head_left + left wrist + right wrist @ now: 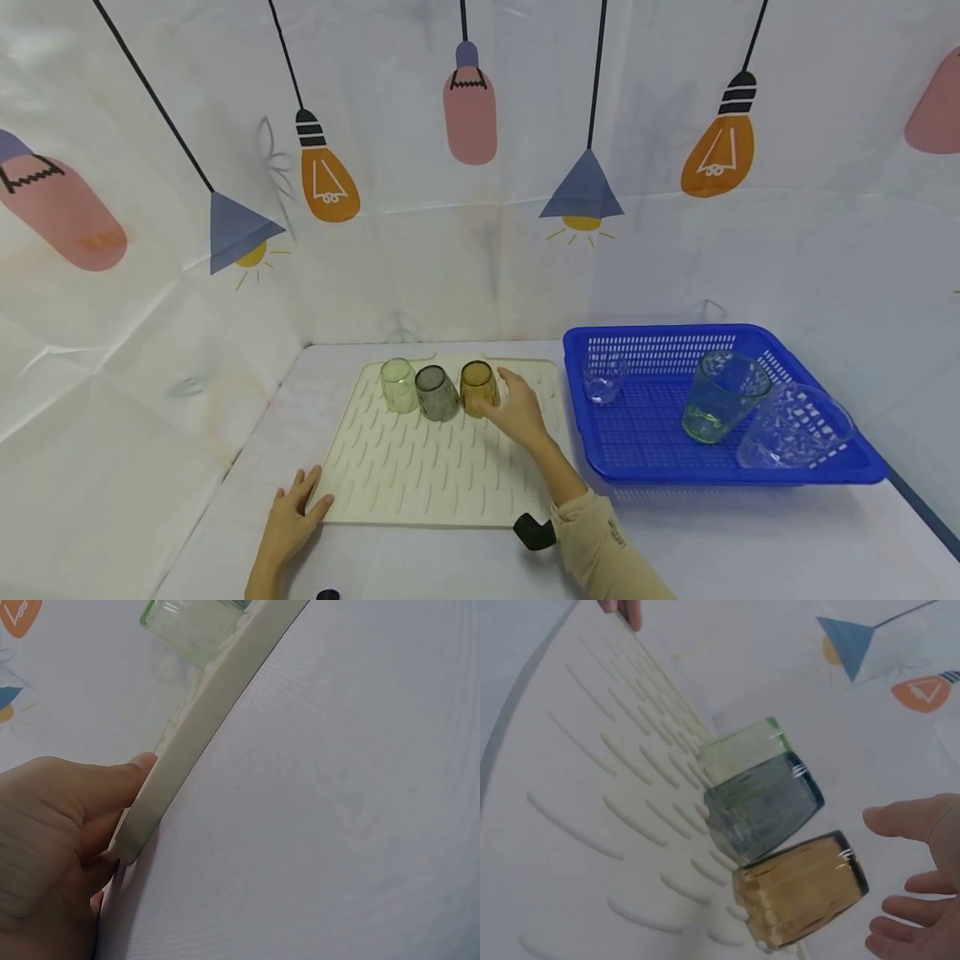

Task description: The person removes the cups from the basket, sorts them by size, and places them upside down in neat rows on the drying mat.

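On a cream ridged drying mat [420,483] stand three small glasses in a row near its far edge: a pale green glass [399,386], a grey glass [437,393] and an amber glass [478,388]. Just right of the amber one is my right hand [519,412], thumb and fingers spread. The right wrist view shows a gap between this hand [922,877] and the amber glass [802,891]. At the mat's near left corner, my left hand [291,521] touches the edge with fingers extended. Close up, the left hand's fingers [112,787] rest against the mat's rim [180,750].
A blue perforated basket [592,446] stands right of the mat. In it are a small clear glass [603,379], a greenish tumbler [720,400] and a large clear glass [795,429]. A black object [534,532] lies by the right sleeve. A lamp-printed sheet [405,267] hangs behind.
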`<move>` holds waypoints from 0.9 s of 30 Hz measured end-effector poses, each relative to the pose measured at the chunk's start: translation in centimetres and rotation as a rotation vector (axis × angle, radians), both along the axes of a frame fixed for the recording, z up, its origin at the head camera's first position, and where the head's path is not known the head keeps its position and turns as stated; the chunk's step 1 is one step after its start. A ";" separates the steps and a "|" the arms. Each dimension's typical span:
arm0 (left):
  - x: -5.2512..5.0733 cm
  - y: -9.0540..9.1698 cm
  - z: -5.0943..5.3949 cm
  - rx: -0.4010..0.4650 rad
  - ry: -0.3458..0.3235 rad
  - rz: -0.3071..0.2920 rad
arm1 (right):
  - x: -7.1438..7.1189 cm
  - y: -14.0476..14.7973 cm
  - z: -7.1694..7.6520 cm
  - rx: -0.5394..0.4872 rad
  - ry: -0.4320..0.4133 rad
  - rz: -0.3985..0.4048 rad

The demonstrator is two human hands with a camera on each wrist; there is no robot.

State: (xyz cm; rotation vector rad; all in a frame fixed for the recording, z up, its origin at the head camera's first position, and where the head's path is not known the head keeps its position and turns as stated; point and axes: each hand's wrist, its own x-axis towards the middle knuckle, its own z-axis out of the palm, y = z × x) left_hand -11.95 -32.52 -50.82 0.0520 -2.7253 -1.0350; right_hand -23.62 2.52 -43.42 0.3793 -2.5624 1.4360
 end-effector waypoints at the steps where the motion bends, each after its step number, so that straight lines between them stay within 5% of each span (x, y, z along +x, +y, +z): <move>1: -0.1 0.0 0.0 0.005 0.001 -0.001 | 0.4 0.2 0.2 -0.011 0.014 0.003; 14: 0.2 -0.3 0.2 0.012 -0.044 0.017 | 4.2 3.0 2.2 -0.207 0.148 0.087; 27: 0.0 0.3 0.7 0.016 -0.062 0.031 | 6.4 7.4 3.5 -0.224 0.243 0.045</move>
